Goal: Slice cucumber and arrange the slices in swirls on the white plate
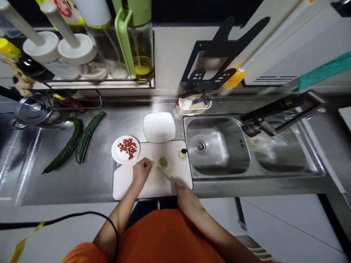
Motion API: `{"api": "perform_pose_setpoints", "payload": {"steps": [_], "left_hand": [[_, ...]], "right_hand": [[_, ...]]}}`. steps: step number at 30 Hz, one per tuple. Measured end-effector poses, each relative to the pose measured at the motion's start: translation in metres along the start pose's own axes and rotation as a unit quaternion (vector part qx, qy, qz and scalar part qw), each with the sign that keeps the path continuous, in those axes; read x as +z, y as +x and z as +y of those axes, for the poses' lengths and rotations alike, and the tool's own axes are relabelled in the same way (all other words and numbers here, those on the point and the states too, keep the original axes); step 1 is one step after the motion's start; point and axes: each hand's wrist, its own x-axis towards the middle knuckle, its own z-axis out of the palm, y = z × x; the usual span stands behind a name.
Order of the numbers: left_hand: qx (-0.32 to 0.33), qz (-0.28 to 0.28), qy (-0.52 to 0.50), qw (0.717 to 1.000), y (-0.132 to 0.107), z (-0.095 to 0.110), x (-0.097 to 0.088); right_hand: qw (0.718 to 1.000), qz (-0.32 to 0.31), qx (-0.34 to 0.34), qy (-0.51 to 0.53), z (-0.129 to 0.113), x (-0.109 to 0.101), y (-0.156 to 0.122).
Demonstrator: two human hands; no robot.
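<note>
My left hand [140,171] is closed over the middle of a white cutting board [128,186], its fingertips pinching a small pale-green cucumber slice [152,162]. In my right hand [186,196], at the board's front right, is a knife [165,174] whose thin blade points left toward the board's middle. Between the hands and a little behind the blade lie several thin cucumber slices [162,161] in a small pile. Other cucumber bits [182,155] with a dark end lie near the board's right edge. Small wet specks dot the surface by the pile.
A white plate of red diced pieces [115,155] overlaps the board's back left corner. Behind the board sits a white dish [159,128]. Two whole cucumbers [87,140] lie left, near a lidded pot [38,109]. A double sink [219,146] with a black faucet [279,113] is on the right.
</note>
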Motion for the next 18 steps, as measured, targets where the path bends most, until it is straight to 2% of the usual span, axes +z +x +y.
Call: {"api": "perform_pose_setpoints", "payload": {"steps": [4,7,13,18], "left_hand": [[0.024,0.052,0.026,0.998,-0.003,-0.006,-0.015],[0.039,0.068,0.071,0.994,-0.004,-0.011,-0.022],[0.049,0.062,0.117,0.990,-0.006,-0.016,-0.020],[0.098,0.062,0.117,0.986,-0.004,-0.010,-0.019]], "right_hand": [[1.000,-0.001,0.003,0.006,0.001,0.003,0.001],[1.000,-0.009,0.010,0.018,0.001,0.002,0.001],[1.000,-0.010,0.012,0.019,0.001,0.001,-0.001],[1.000,0.008,0.000,0.005,0.001,0.003,0.001]]}}
